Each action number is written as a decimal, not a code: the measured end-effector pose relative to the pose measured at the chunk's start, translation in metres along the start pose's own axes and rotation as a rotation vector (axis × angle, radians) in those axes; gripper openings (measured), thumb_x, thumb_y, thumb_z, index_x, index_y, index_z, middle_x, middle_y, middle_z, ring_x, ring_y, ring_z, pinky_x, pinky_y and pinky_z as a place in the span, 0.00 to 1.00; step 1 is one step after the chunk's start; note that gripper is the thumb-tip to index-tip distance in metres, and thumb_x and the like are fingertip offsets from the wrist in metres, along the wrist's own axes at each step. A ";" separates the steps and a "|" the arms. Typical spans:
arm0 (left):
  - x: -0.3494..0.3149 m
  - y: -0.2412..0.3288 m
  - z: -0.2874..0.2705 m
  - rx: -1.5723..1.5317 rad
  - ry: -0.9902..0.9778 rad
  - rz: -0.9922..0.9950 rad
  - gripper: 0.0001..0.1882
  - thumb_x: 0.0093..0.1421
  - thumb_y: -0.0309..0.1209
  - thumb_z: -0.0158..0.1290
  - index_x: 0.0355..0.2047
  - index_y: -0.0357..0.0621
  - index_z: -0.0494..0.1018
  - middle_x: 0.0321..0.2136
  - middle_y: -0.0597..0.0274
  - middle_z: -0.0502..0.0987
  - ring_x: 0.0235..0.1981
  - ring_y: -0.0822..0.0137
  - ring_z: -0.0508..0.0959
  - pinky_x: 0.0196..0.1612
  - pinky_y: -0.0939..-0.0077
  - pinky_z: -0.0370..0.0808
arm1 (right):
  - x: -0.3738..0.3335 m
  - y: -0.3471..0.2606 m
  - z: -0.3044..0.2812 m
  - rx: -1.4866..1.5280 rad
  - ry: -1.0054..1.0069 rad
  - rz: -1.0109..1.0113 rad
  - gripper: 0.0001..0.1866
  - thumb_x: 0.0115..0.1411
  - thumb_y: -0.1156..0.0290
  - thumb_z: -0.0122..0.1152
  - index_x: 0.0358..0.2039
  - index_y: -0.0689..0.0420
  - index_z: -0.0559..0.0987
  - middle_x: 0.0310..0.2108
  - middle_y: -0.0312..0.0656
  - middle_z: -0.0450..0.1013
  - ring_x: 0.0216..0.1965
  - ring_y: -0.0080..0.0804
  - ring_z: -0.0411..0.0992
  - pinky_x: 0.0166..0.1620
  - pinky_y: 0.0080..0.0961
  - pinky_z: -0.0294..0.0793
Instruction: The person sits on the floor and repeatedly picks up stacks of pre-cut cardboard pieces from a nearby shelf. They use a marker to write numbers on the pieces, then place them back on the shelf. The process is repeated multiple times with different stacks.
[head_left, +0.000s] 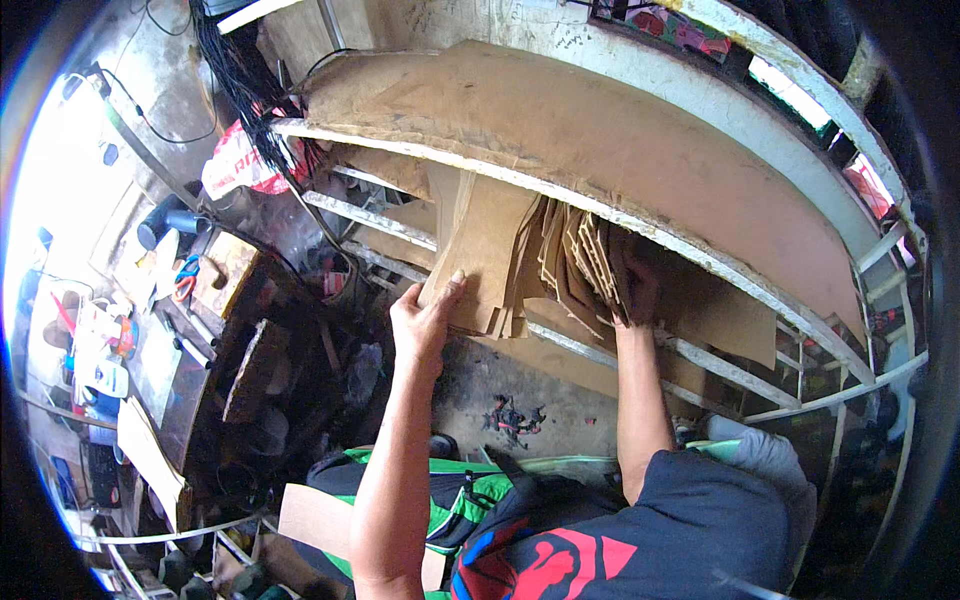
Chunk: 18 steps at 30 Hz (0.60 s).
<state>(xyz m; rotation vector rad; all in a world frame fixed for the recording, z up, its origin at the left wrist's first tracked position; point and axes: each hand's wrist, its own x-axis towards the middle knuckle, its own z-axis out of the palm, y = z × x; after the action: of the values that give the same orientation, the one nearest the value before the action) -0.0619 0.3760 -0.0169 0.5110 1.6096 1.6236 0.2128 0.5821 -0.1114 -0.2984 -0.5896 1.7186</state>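
Note:
A stack of flat brown cardboard sheets (487,255) juts out of the lower rack level. My left hand (425,318) grips its near left edge, thumb on top and fingers underneath. Just to the right, several cut cardboard pieces (583,258) with wavy, stepped edges stand tilted and fanned in a bundle. My right hand (640,292) is closed around the right side of this bundle, its fingers partly lost in shadow. Both stacks lie under the rack's upper level.
A white metal rack rail (560,190) crosses just above both hands, with a large brown board (620,140) over it. At left, a cluttered workbench holds scissors (186,278). Black cords (245,75) hang at upper left. A green and black bag (480,495) lies near my body.

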 end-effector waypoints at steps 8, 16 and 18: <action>-0.037 0.016 -0.021 -0.235 0.063 0.089 0.19 0.58 0.27 0.68 0.46 0.26 0.80 0.37 0.56 0.85 0.34 0.70 0.83 0.41 0.76 0.79 | -0.017 -0.053 0.027 -0.311 -0.008 0.386 0.17 0.64 0.65 0.64 0.48 0.63 0.81 0.46 0.46 0.81 0.45 0.39 0.81 0.55 0.38 0.81; -0.157 0.005 -0.150 -0.197 0.248 0.170 0.18 0.58 0.25 0.63 0.47 0.27 0.79 0.38 0.57 0.83 0.37 0.71 0.82 0.44 0.80 0.77 | -0.019 -0.061 0.070 -0.882 0.173 0.368 0.25 0.52 0.54 0.74 0.46 0.57 0.84 0.39 0.40 0.81 0.40 0.35 0.79 0.47 0.33 0.77; -0.193 -0.010 -0.181 -0.248 0.323 0.223 0.19 0.58 0.25 0.63 0.48 0.28 0.77 0.39 0.56 0.83 0.38 0.70 0.83 0.46 0.78 0.78 | -0.019 -0.063 0.078 -1.046 0.165 0.326 0.29 0.48 0.50 0.76 0.45 0.57 0.86 0.40 0.42 0.81 0.41 0.36 0.78 0.47 0.35 0.76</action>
<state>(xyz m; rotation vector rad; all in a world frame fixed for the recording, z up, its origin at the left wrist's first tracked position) -0.0761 0.1123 -0.0023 0.3169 1.5881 2.1289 0.2308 0.5551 -0.0141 -1.3130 -1.3392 1.5211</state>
